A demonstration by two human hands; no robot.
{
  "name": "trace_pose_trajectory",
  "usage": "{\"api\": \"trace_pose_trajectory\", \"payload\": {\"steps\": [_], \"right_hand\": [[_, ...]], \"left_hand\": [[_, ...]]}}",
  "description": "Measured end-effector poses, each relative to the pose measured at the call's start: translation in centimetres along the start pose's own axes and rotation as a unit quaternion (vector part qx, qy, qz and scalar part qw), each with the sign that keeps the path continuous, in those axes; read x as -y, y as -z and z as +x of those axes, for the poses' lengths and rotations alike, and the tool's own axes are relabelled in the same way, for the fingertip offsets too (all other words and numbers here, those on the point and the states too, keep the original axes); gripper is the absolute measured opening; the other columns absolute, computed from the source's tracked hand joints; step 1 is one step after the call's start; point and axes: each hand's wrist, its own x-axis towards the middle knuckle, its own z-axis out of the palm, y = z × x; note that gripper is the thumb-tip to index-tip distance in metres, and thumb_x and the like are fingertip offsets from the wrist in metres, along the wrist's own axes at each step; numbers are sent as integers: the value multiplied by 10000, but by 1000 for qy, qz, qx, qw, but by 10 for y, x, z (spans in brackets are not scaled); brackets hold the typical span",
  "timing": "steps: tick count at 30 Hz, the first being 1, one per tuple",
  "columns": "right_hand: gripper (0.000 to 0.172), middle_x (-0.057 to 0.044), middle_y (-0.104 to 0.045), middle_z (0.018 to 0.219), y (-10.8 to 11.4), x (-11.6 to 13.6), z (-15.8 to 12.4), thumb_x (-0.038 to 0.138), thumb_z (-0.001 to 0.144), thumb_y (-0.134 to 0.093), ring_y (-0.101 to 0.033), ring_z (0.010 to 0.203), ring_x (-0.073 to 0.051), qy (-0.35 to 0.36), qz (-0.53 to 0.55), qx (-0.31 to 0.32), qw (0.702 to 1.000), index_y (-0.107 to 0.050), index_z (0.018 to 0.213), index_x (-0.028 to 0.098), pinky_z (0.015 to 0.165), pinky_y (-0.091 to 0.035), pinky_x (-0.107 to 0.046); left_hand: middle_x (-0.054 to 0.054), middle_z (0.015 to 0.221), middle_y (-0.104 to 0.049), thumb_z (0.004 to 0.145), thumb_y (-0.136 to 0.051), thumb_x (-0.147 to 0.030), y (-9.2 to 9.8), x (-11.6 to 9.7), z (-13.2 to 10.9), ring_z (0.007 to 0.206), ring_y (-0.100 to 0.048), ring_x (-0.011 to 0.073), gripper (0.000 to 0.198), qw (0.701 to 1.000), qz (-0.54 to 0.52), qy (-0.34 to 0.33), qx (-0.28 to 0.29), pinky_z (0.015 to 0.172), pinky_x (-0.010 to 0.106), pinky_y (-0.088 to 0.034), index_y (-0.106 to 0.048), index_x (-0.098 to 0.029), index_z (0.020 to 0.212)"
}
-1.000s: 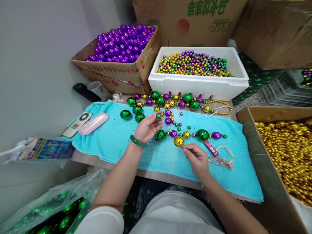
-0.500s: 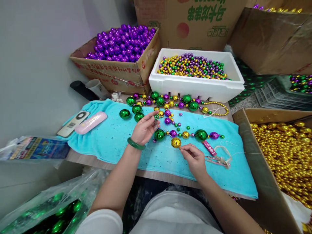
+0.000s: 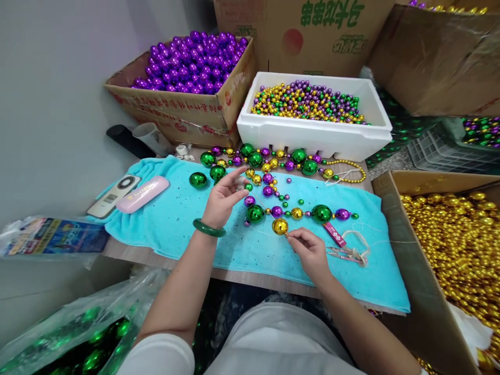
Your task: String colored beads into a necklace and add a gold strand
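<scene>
A large gold bead (image 3: 280, 226) hangs on a thin thread above the turquoise towel (image 3: 230, 250). My right hand (image 3: 310, 251) pinches the thread end or a tiny bead at its lower right. Up and to the left, my left hand (image 3: 226, 197), with a green bangle (image 3: 209, 228) on the wrist, holds the thread's other stretch between thumb and fingers. Just past those fingertips is a small green bead (image 3: 249, 187). A strand of green, purple and gold beads (image 3: 322, 214) lies behind the gold bead. Longer bead strands (image 3: 255, 159) lie along the towel's back edge.
A box of purple beads (image 3: 230, 109) and a white foam box (image 3: 312, 136) of small mixed beads stand behind. On the towel are a pink case (image 3: 142, 195), a remote (image 3: 113, 198) and scissors (image 3: 346, 253). A carton (image 3: 417, 250) of gold beads stands at right.
My left hand has shifted left and its fingers point further up, uncovering a purple bead beside the large green one. My right hand keeps its pinch near the gold bead.
</scene>
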Motion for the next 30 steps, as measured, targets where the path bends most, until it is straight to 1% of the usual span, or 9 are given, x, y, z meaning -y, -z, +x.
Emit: {"api": "trace_pose_trajectory", "payload": {"steps": [3, 6, 10, 13, 16, 19, 21, 23, 30], "right_hand": [[102, -10, -557, 625, -1, -2, 2, 277, 716, -656, -460, 529, -111, -1, 13, 0, 1000, -678, 683, 183, 456, -363, -236], [111, -1, -537, 631, -2, -4, 3, 294, 718, -663, -450, 509, -100, -3, 43, -7, 999, -672, 695, 186, 433, -353, -230], [134, -3, -530, 643, -1, -7, 4, 317, 731, -665, -456, 504, -99, -5, 44, 0, 999, -664, 706, 185, 403, -341, -220], [146, -2, -527, 632, 0, -7, 5, 327, 729, -668, -452, 495, -98, -7, 40, 2, 999, -663, 712, 182, 398, -337, -216], [147, 2, -521, 615, 0, -6, 5, 323, 721, -669, -441, 494, -96, -8, 36, 4, 999, -663, 700, 178, 408, -336, -217], [142, -2, -527, 610, 0, -5, 4, 311, 717, -664, -438, 510, -100, -7, 24, 5, 1000, -666, 680, 173, 437, -351, -224], [145, -2, -527, 599, 0, -5, 4, 311, 713, -661, -434, 515, -102, -11, 14, 4, 1000, -666, 670, 173, 444, -350, -224], [154, 1, -522, 582, -1, -6, 5, 318, 707, -660, -425, 510, -102, -17, 10, 4, 1000, -661, 660, 172, 440, -339, -221], [138, 0, -543, 576, -4, -5, 7, 310, 687, -653, -425, 499, -106, -30, 6, 9, 999, -667, 654, 177, 442, -336, -233]], "left_hand": [[31, 936, -659, 665, -717, -134, 3, -1, 5, 879, -588, 147, 563, 999, 20, 24, 30, 729, 238, -494, -611, -270, 1201], [45, 937, -661, 738, -663, -234, 12, 11, 14, 786, -587, 142, 395, 990, 132, 37, 13, 691, 256, -487, -647, -247, 1133], [44, 800, -639, 684, -701, -278, 23, 42, 25, 747, -571, 171, 209, 904, 423, 54, 12, 805, 334, -465, -727, -204, 878], [34, 748, -634, 621, -735, -268, 26, 57, 31, 797, -588, 207, 194, 868, 483, 95, 55, 867, 373, -446, -723, -208, 805], [14, 719, -628, 579, -740, -210, 24, 59, 33, 724, -591, 178, 163, 909, 386, 156, 20, 777, 339, -486, -671, -193, 726], [-2, 699, -618, 637, -695, -201, 20, 49, 30, 600, -589, 131, 168, 963, 119, 231, -73, 630, 289, -511, -607, -179, 778], [6, 687, -623, 687, -653, -194, 18, 40, 26, 591, -607, 122, 120, 959, -58, 257, -109, 595, 259, -517, -582, -165, 779], [20, 664, -627, 712, -624, -171, 15, 33, 22, 604, -619, 119, 59, 943, -156, 266, -128, 593, 237, -527, -576, -148, 738], [38, 679, -649, 737, -597, -149, 7, 22, 14, 628, -632, 126, 22, 929, -212, 265, -148, 585, 228, -537, -590, -131, 728]]}}
